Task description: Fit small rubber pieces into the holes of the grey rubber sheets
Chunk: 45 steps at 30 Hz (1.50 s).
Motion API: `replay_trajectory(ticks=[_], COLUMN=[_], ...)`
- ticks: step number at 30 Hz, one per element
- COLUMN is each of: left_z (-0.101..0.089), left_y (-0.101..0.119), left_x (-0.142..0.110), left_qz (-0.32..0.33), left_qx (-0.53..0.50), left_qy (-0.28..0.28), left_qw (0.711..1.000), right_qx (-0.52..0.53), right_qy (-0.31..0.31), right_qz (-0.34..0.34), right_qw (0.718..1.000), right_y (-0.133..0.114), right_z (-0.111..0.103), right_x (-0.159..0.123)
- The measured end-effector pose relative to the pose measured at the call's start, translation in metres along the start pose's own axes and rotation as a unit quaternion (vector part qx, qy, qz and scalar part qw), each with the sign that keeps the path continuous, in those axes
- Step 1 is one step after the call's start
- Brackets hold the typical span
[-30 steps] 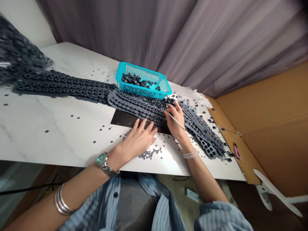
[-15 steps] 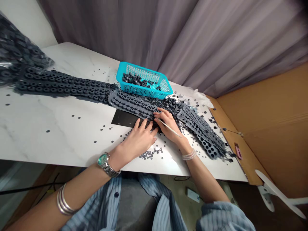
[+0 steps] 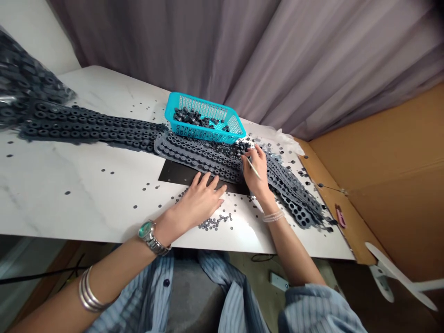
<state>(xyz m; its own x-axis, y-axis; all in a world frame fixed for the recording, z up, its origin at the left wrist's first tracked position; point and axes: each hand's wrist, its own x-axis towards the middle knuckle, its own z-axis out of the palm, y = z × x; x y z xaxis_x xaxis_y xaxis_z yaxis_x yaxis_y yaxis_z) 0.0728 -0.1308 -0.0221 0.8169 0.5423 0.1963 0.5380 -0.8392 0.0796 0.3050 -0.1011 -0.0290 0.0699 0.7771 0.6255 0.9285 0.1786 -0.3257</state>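
My left hand (image 3: pixel 200 199) lies flat with fingers spread, its tips on the near edge of a grey rubber sheet (image 3: pixel 194 155) studded with black rings and on the black mat (image 3: pixel 173 173) under it. My right hand (image 3: pixel 255 170) is closed on a thin pale stick (image 3: pixel 253 170) and rests over the right end of that sheet, beside a small heap of loose black rings (image 3: pixel 243 147). Emptied sheets full of holes (image 3: pixel 294 194) trail off to the right of it.
A turquoise basket (image 3: pixel 231 134) with black rings stands behind the sheet. More ringed sheets (image 3: pixel 86 127) stretch left toward a plastic bag (image 3: pixel 24 88). Small black discs (image 3: pixel 215 223) dot the white marble table (image 3: pixel 69 203). Cardboard (image 3: pixel 381 157) walls the right side; curtain behind.
My right hand went from the sheet's near edge back up and right to the loose rings by the basket. The left hand stayed flat in place.
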Motion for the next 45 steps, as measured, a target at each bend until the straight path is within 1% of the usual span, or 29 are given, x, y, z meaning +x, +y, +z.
replay_trajectory(ticks=[3,6,9,11,15,18,23,29,35,37,40,41,43,45], left_z=[0.001,0.001,0.0,0.0,0.001,0.004,0.006,0.005,0.002,0.001,0.0,0.001,0.002,0.004], left_y=[0.002,0.004,0.001,-0.002,-0.006,-0.006,-0.005,-0.004,-0.004,-0.004,-0.004,-0.004,-0.004,-0.004], left_x=[0.002,0.005,0.007,0.007,0.006,0.005,0.006,0.006,0.007,0.007,0.006,0.006,0.004,0.003], left_qz=[-0.003,-0.005,-0.026,-0.047,-0.06,-0.055,-0.057,-0.06,-0.052,-0.051,-0.05,-0.048,-0.045,-0.044], left_qx=[-0.006,-0.003,0.001,0.002,0.007,0.013,0.016,0.007,-0.004,-0.002,0.005,0.008,0.013,0.02], left_qy=[0.01,0.032,0.065,0.077,0.07,0.057,0.049,0.047,0.042,0.035,0.026,0.026,0.032,0.04], left_qw=[1.0,0.999,0.998,0.996,0.996,0.997,0.997,0.997,0.998,0.998,0.998,0.998,0.998,0.998], right_qx=[0.02,0.082,0.139,0.154,0.175,0.181,0.181,0.142,0.058,0.045,0.033,0.026,0.013,0.022], right_qy=[-0.01,-0.05,-0.105,-0.134,-0.176,-0.184,-0.196,-0.188,-0.151,-0.111,-0.018,0.003,0.018,-0.006], right_qz=[0.017,0.019,0.012,-0.011,-0.05,-0.051,-0.071,-0.082,-0.105,-0.09,-0.034,-0.019,-0.002,0.003], right_qw=[1.0,0.995,0.985,0.979,0.968,0.965,0.961,0.968,0.981,0.989,0.999,0.999,1.0,1.0], right_y=[0.002,-0.012,-0.031,-0.04,-0.042,-0.04,-0.04,-0.041,-0.045,-0.041,-0.026,-0.02,-0.011,-0.009], right_z=[-0.01,-0.013,-0.008,-0.002,0.006,0.006,0.006,0.014,0.022,0.02,0.013,0.01,0.006,0.003], right_x=[0.007,0.015,0.016,0.012,-0.001,-0.006,-0.005,-0.006,-0.004,0.0,0.006,0.008,0.008,0.006])
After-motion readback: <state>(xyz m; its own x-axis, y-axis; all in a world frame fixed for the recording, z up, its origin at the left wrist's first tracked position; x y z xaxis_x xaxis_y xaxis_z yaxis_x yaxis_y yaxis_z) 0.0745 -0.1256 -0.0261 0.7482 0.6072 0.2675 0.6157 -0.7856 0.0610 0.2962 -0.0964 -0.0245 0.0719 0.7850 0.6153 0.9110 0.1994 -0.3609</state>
